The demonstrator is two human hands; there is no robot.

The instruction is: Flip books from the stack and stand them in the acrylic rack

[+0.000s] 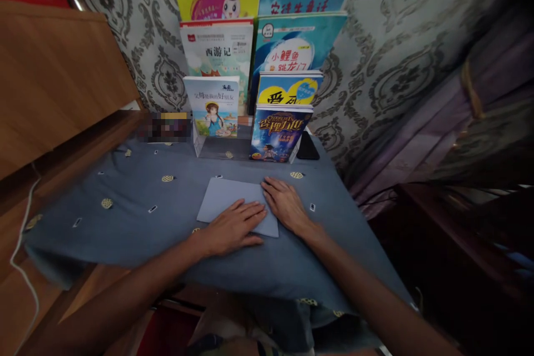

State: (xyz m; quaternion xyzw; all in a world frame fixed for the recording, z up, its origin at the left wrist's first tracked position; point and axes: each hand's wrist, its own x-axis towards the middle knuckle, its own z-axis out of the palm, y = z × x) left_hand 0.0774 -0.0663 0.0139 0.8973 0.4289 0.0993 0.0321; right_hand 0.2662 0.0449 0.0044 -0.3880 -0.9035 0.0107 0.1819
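Note:
A pale blue-grey sheet [225, 194], which looks like paper or a thin booklet, lies flat on the blue-grey tablecloth [137, 222]. Across its near edge rests my left hand [236, 227], palm down, fingers stretched out to the right. My right hand [287, 204] lies flat over the sheet's right edge, its fingers pointing up and left. Both hands press or rest on the sheet without gripping it. Beneath the palms, part of the sheet is hidden.
A clear tiered stand [225, 147] behind the sheet holds several upright children's books, a dark blue one [279, 130] at front right. Beside it lies a black phone-like slab [307, 146]. A wooden cabinet [62, 61] stands left, with a white cable [25, 222] hanging near it.

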